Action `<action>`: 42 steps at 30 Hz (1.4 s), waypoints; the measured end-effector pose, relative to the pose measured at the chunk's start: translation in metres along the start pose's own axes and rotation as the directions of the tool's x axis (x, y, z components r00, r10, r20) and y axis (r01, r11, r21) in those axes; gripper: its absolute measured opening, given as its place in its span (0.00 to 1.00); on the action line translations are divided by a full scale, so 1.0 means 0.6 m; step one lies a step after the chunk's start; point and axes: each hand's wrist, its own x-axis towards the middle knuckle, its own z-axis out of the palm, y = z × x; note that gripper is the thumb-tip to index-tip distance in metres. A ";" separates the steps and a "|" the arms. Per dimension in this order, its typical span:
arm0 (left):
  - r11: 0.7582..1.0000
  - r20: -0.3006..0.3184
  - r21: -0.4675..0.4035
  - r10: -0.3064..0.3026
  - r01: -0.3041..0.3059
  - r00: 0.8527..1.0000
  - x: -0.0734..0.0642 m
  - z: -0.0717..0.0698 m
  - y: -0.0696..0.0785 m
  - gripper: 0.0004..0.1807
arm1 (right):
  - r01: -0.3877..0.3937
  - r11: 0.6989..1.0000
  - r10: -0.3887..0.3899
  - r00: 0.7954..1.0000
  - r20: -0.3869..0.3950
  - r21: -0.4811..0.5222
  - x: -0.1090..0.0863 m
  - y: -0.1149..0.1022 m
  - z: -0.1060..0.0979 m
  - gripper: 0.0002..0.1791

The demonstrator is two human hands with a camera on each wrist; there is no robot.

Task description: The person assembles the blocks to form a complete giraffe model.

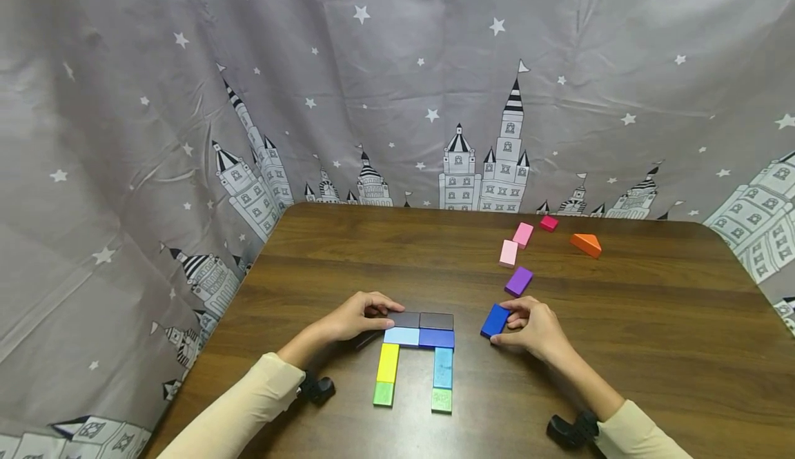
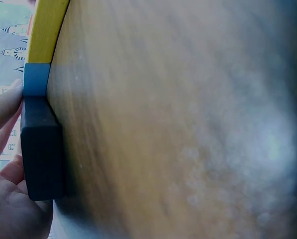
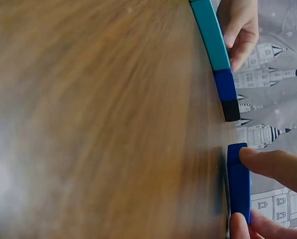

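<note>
Left hand [image 1: 363, 317] pinches the joined arch's [image 1: 437, 338] grey block [image 1: 406, 319], right hand [image 1: 534, 326] a blue block [image 1: 495, 321]; five loose blocks [image 1: 518, 281] lie toward the table's [image 1: 652, 335] far edge.

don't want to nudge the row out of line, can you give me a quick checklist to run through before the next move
1. Blue block secure in the right hand: ok, pinched between thumb and fingers.
2. That block joined to the arrangement: not ok, it is apart, off to the right.
3. Two gray blocks lined up end to end: ok.
4. Left hand gripping the gray pair's left end: cannot tell, it is there but its hold is unclear.
5. Yellow block and teal block each meeting a green block: ok.
6. Purple block apart from the held block: ok, it lies beyond it.
</note>
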 end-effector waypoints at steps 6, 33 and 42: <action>1.000 -0.002 -0.023 -0.014 0.014 1.000 0.000 0.001 0.002 0.16 | 0.025 1.000 -0.025 1.000 0.017 0.005 0.004 -0.003 0.006 0.31; 1.000 0.008 -0.014 -0.017 0.017 1.000 0.000 -0.001 0.005 0.16 | 0.035 0.996 -0.041 0.997 0.068 0.081 0.025 -0.028 0.052 0.30; 0.998 0.010 -0.029 -0.057 0.057 0.998 0.001 0.000 0.008 0.16 | 0.039 0.994 -0.046 0.996 0.070 0.097 0.026 -0.025 0.057 0.31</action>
